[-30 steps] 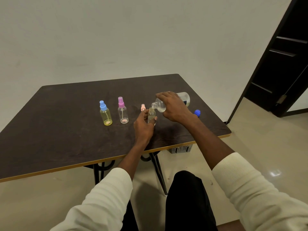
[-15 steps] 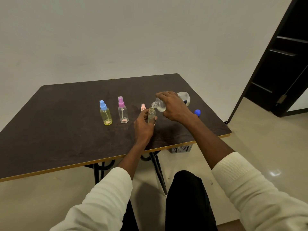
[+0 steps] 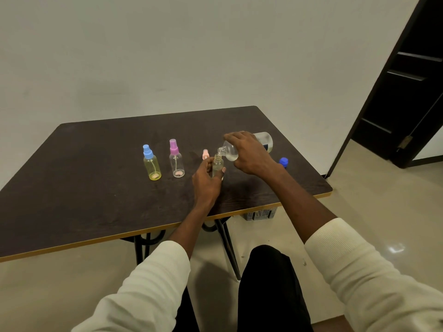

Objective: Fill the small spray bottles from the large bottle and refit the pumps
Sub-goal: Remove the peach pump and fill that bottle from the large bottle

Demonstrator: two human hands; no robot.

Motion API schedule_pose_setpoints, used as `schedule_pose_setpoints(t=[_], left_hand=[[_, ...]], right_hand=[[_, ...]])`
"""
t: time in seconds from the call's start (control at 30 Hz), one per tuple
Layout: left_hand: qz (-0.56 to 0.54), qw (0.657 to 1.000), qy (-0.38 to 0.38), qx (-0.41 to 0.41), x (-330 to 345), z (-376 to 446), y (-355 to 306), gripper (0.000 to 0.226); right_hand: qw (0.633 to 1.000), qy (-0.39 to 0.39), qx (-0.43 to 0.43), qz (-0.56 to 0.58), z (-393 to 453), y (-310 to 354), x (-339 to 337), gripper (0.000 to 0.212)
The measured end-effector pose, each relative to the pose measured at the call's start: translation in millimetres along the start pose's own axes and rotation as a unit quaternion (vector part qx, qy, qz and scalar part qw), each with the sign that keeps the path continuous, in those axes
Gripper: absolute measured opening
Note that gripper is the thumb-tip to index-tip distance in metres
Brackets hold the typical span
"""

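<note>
One large bottle lies tilted, mouth leftward over small bottle.

The dark matt wood-grain worktop has a pale edge band; the small yellow-tinted clear plastic spray bottle looks glossy; the floor shines smooth.

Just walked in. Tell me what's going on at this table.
A person is pouring: the right hand tips the large bottle over a small open bottle steadied by the left hand. A pink pump stands behind it. Two capped spray bottles, blue-topped and purple-topped, wait to the left.
</note>
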State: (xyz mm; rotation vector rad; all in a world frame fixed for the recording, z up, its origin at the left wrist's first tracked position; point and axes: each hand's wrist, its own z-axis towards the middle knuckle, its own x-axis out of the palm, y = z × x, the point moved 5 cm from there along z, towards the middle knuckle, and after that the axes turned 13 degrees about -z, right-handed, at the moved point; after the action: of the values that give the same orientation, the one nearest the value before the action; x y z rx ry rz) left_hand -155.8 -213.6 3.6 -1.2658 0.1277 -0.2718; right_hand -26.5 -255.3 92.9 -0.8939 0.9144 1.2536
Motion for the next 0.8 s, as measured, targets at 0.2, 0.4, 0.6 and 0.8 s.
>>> schedule_pose_setpoints(t=[0.2,0.4,0.6,0.8], left_hand=[[0.002,1.0,0.001,0.003,-0.3,-0.1,0.3,0.042],[-0.005,1.0,0.006,0.002,-1.1,-0.4,0.0,0.041],[0.001,1.0,0.001,-0.001,-0.1,-0.4,1.2,0.043],[-0.002,1.0,0.004,-0.001,-0.4,-0.2,1.2,0.04]], right_hand=[[1.0,0.0,-0.001,-0.002,0.3,0.2,0.8,0.075],[1.0,0.0,-0.002,-0.004,-0.2,0.4,0.6,0.075],[1.0,0.004,0.001,-0.007,-1.4,0.7,0.7,0.075],[1.0,0.003,0.0,-0.004,-1.2,1.6,-1.5,0.074]])
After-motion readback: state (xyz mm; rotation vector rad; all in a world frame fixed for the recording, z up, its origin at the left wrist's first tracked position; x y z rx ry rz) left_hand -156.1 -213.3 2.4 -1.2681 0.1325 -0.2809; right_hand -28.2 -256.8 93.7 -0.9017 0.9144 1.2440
